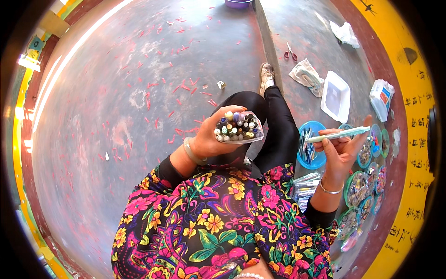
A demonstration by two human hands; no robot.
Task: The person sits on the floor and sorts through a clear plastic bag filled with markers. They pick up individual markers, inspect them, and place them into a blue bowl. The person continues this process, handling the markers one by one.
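My left hand [209, 135] is wrapped round a clear box of pens [238, 127], held above my lap with the many-coloured pen ends facing up. In my right hand [341, 156], out to the right, a pale green pen [339, 134] lies across the fingers, pinched by the thumb. Below that hand sits a blue round basket [312, 160] with several pens in it. A pile of loose pens [306, 186] lies beside my right forearm.
Round baskets of small coloured pieces [357, 188] crowd the right side. Farther off are a white tray [336, 97], a cloth [306, 76], scissors [291, 53], a white plastic bag [344, 35] and a white package [382, 98]. Red scraps [183, 87] litter the floor; a purple basin [238, 3] stands at the far edge.
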